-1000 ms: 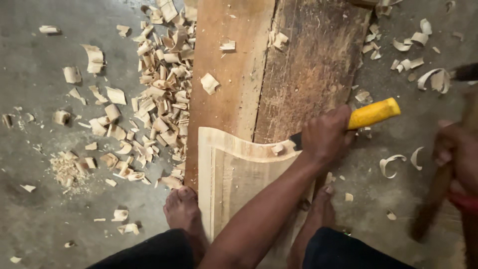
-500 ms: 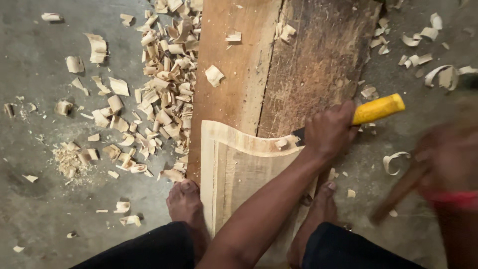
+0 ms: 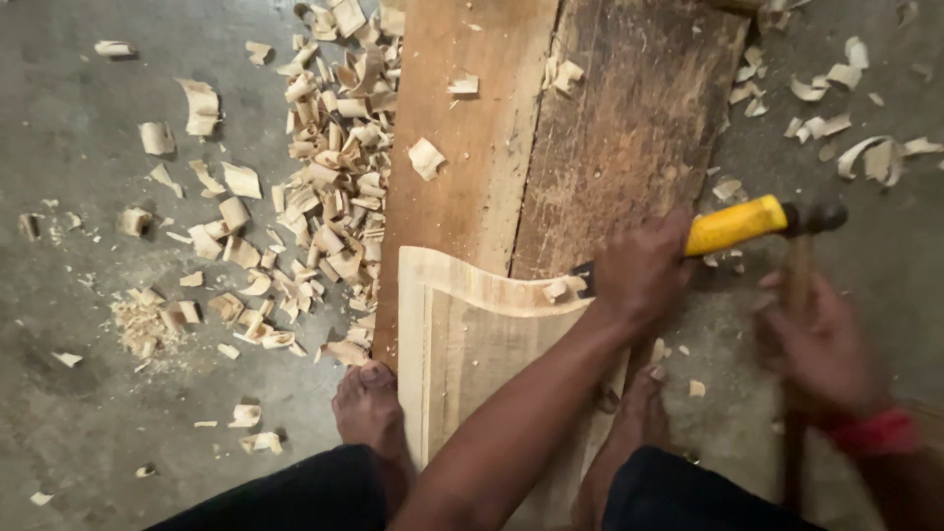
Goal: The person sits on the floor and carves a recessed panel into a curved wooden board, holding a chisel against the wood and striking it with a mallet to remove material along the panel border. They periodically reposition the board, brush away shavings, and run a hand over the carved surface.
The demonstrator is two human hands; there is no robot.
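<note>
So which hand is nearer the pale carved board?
Left. The left hand grips the chisel at the board's right edge; the right hand swings a hammer off beside it.

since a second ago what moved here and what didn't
The right hand has swung its hammer in from the right edge, so the head now meets the butt of the yellow-handled chisel. Nothing was picked up or let go. The left hand keeps its grip on the chisel, blade at the pale board; both feet, the planks and the shavings stayed put.
</note>
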